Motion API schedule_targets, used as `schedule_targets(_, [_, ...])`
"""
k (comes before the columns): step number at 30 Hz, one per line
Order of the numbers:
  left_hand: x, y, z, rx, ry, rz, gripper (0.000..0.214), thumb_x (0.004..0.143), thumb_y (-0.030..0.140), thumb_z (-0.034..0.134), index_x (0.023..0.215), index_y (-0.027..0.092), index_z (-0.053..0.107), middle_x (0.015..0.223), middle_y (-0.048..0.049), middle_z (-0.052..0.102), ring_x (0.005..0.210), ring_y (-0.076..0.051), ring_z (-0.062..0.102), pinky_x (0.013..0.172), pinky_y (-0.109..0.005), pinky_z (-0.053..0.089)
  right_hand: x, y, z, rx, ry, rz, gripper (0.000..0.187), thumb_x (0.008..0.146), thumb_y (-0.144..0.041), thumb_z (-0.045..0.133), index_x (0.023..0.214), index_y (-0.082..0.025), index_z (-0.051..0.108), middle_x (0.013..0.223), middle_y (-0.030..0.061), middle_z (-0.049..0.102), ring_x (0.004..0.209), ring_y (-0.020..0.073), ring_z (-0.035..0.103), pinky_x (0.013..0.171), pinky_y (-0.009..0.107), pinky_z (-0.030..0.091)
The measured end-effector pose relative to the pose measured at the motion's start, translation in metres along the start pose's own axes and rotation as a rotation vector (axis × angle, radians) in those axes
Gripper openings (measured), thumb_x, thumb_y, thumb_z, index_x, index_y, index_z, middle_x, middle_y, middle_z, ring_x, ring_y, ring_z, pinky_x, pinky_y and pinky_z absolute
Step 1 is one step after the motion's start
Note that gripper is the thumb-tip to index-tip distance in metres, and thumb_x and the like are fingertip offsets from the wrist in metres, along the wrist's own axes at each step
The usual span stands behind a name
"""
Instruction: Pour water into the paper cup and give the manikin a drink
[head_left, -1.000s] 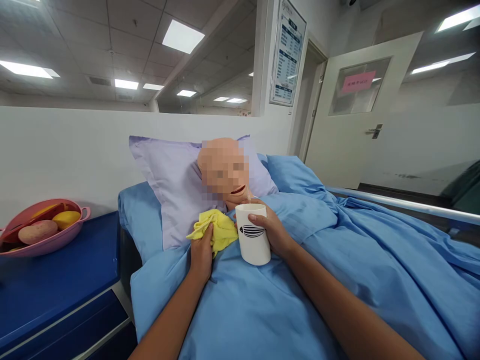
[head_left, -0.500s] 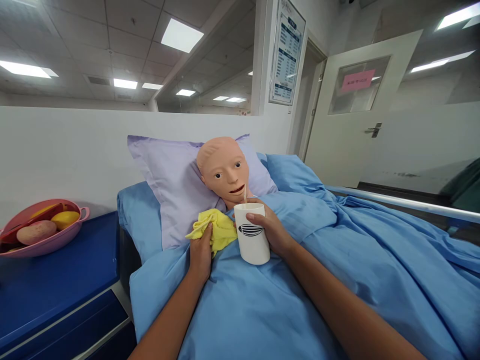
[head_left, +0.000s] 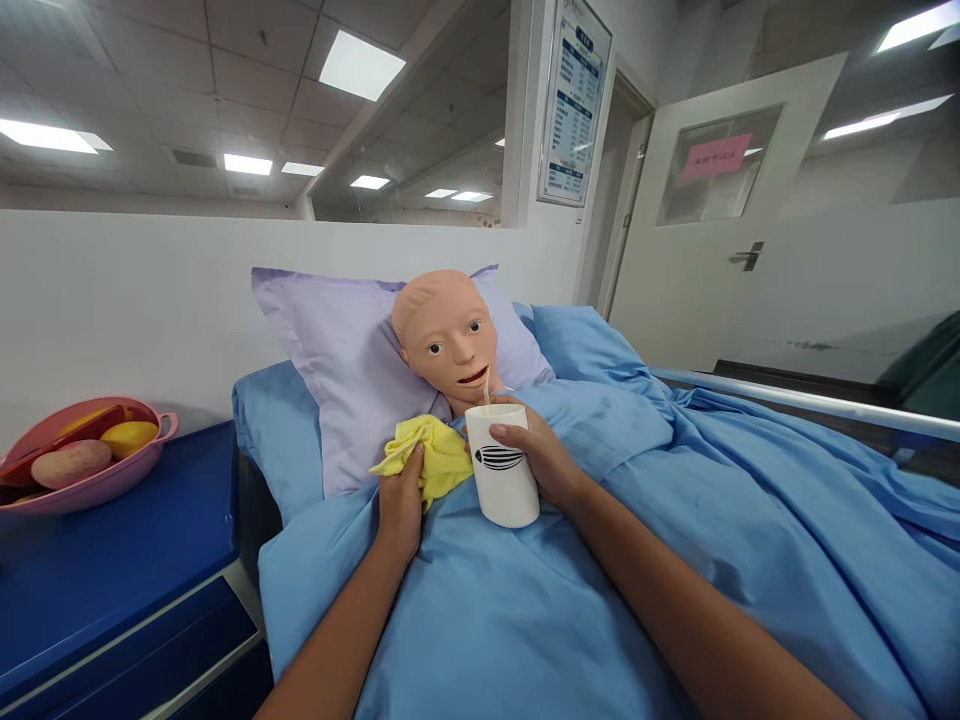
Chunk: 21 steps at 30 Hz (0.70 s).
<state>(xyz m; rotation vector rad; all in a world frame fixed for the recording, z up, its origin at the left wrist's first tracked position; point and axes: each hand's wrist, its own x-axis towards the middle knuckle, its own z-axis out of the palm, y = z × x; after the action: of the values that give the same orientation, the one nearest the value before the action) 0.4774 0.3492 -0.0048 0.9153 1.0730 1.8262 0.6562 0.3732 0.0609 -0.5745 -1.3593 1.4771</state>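
A bald manikin (head_left: 446,335) lies in the bed with its head on a lilac pillow (head_left: 330,340), its mouth slightly parted. My right hand (head_left: 546,462) is closed around a white cup (head_left: 504,490) with a black striped mark, held upright below the chin. From the cup a thin pale straw (head_left: 487,385) rises to the corner of the manikin's mouth; whether its tip is inside I cannot tell. My left hand (head_left: 401,505) grips a crumpled yellow cloth (head_left: 442,462), just left of the cup and under the chin.
A blue quilt (head_left: 480,620) covers the bed, with a rail (head_left: 810,404) along the right side. On the left, a pink basket (head_left: 124,485) of fruit stands on a blue bedside cabinet (head_left: 172,520). Behind are a white wall and an ajar door (head_left: 697,270).
The straw's upper end has shifted very slightly left against the mouth. Both hands keep their hold on the cup and cloth, and the view has tilted a little.
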Motion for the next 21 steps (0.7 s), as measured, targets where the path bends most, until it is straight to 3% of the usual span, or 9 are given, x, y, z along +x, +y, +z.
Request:
schedule_targets(12, [-0.0002,0.0015,-0.0013,0.073,0.020,0.017,0.044,0.079,0.049,0.073,0.107,0.017,0.066,0.108,-0.0083,0.074,0.100,-0.024,0.068,0.092,-0.037,0.052,0.0015,0.0052,-0.0026,-0.007,-0.006,0.011,0.054,0.069,-0.042,0.085,0.109,-0.021,0.055,0.090,0.0027,0.068,0.076,0.0220,0.068,0.063,0.034,0.056])
schedule_targets(21, [-0.0014,0.0026,0.0005,0.027,-0.009,0.014,0.041,0.081,0.046,0.072,0.110,0.018,0.066,0.117,-0.0076,0.073,0.107,-0.024,0.068,0.095,-0.037,0.052,-0.0017,-0.0005,0.0029,-0.001,0.002,0.024,0.054,0.068,-0.042,0.084,0.108,-0.021,0.054,0.087,0.0027,0.069,0.074,0.0221,0.068,0.063,0.034,0.056])
